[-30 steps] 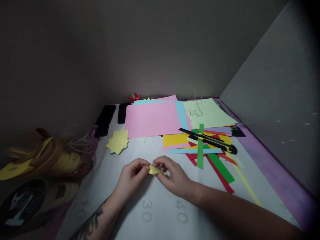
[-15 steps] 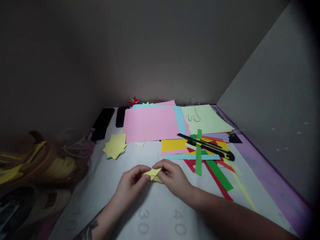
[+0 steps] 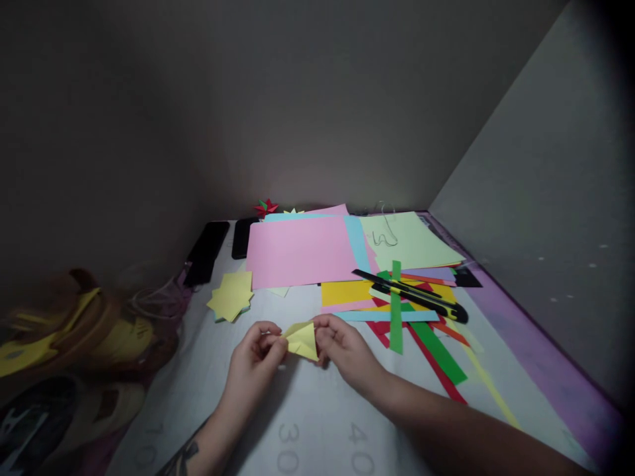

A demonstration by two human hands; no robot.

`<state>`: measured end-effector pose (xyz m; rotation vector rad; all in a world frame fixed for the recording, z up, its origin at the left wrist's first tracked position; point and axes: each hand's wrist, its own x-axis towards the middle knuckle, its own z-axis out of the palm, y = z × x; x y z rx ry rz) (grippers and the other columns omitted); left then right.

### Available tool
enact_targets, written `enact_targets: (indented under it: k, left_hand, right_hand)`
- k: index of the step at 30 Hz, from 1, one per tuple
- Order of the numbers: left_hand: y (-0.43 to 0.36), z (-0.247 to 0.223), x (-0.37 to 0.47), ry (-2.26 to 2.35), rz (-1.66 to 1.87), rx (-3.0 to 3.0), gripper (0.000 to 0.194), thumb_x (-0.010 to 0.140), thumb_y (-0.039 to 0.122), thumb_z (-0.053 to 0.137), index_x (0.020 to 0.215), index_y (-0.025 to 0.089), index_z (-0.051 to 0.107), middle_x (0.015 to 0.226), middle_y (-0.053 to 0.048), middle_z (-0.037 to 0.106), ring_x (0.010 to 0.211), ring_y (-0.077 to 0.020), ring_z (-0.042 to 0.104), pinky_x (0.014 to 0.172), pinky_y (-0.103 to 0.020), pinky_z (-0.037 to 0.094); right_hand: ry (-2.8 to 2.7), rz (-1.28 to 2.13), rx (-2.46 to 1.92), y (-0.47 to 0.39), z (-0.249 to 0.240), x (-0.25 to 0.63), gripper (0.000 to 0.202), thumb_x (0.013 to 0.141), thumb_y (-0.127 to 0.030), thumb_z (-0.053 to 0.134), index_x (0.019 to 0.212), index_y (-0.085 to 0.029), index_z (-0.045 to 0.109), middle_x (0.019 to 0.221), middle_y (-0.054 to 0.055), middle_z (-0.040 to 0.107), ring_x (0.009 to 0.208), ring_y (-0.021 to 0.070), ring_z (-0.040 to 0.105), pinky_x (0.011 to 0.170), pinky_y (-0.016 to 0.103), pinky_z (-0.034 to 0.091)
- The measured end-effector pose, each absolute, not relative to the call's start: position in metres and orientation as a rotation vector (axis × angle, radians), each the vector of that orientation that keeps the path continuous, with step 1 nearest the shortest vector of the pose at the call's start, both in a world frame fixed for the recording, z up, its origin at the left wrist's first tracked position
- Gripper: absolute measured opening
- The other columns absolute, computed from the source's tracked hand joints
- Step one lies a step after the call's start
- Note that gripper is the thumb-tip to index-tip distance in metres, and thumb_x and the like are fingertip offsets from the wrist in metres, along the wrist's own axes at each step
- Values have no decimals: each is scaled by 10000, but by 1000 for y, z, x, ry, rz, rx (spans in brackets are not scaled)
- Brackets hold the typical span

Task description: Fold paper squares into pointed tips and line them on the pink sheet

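A small folded piece of yellow paper (image 3: 302,338) is held between my two hands, just above the white mat. My left hand (image 3: 260,347) pinches its left corner between thumb and fingers. On the other side, my right hand (image 3: 342,344) grips the right edge, some fingers hidden behind the paper. Creases show across its face, and one flap stands partly raised. Beyond my left hand lies a stack of yellow paper squares (image 3: 231,296), fanned so the corners stick out like a star.
Coloured paper strips (image 3: 426,337) lie to the right, with a black-and-yellow utility knife (image 3: 421,297) among them. Behind are pink sheets (image 3: 302,251), pale green sheets (image 3: 407,238), a dark phone (image 3: 211,241) and a red-green paper star (image 3: 266,207). A brown-yellow bag-like item (image 3: 94,324) sits left.
The yellow paper has been turned and partly unfolded, so a larger creased face shows. My hands have moved slightly apart, both still holding it.
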<state>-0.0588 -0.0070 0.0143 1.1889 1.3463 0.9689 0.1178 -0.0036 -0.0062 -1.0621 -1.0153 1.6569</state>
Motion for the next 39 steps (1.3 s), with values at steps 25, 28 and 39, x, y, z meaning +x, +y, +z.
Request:
enact_targets:
  k: [25,28,39]
  left_hand:
    - [-16,15,-55,1406,969,1533,159,783,279,624,856,179,724,830,-50,756,754,-178,695,688,-249,542]
    - [-16,20,-56,1325,913,1527,188,792,282,600,881,186,735,829,-47,759,731,-178,698,671,-253,549]
    - [-16,26,-49,1337,848,1341,139,711,287,681,777,172,724,731,-37,744,658,-167,669,617,-242,526]
  right_hand:
    - [-1006,1773,-955,-1,-5,122,256,743,-383,714,861,-168,640,606,-20,618,522,96,531,487,221,343]
    - [-1094,1705,-1005,-2,-4,125,194,769,-349,678,848,-173,664,610,-18,613,514,98,519,473,226,357]
    - [-1663,1244,-1148,-2,9,132,96,799,-178,603,784,-220,688,768,1,657,722,145,580,655,260,434]
